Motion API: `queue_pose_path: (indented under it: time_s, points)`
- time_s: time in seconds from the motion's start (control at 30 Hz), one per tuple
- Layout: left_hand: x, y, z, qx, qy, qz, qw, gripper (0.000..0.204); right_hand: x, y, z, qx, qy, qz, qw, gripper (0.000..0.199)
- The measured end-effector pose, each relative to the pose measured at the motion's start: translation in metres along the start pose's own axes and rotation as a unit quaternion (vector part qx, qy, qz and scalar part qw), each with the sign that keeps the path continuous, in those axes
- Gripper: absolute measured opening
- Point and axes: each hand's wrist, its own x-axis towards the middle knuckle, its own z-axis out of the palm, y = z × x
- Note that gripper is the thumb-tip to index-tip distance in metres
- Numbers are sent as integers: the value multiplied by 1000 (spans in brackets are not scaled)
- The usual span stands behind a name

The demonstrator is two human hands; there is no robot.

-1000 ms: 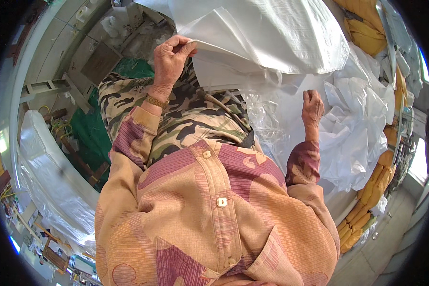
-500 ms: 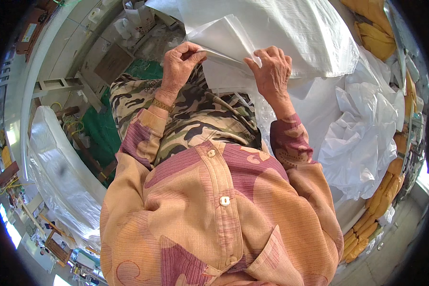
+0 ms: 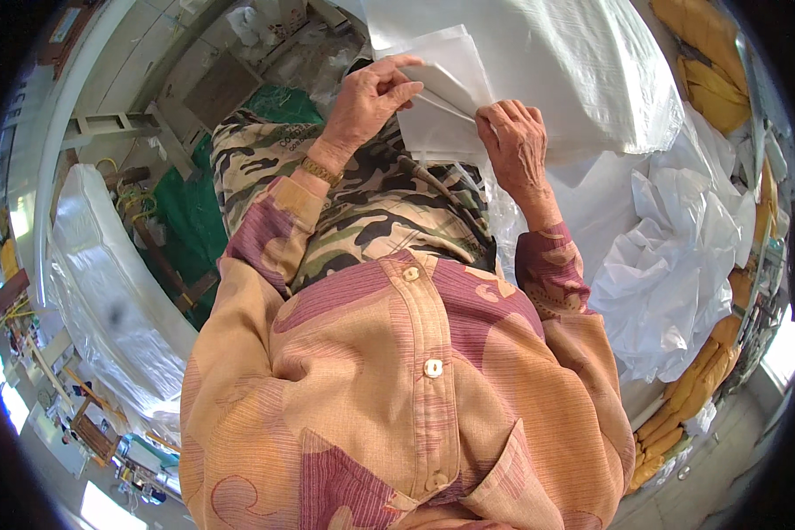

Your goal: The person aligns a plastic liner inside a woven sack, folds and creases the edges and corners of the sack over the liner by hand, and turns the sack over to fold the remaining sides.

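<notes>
A thin white plastic sheet, creased along a raised fold, stretches between my two hands above the front edge of a white stack of sheeting. My left hand is at the left end of the fold, forefinger reaching along it and thumb below, the other fingers curled. The fold's edge lies at these fingertips. On the fold's right end my right hand pinches the sheet, its thumb mostly hidden behind the fingers. The sheet's lower part hangs over my camouflage-patterned lap.
Crumpled white plastic lies to my right, beside yellow-brown bundles. A long plastic-wrapped block stands at my left. Green material covers part of the floor there, near a metal frame.
The left forefinger has straightened and parted from the thumb. My right hand's fingers have drawn closer together on the sheet. The whole view has shifted slightly.
</notes>
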Motion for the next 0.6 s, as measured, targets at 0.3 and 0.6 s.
queue_pose_path:
  time_s: [0.3, 0.6]
  points:
    - [1, -13, 1, 17, -30, -44, 998, 17, 8, -3, 18, -4, 1, 49, 999, 13]
    - [-1, -14, -1, 5, -56, -45, 997, 15, 10, -7, 13, 38, -80, 15, 996, 13]
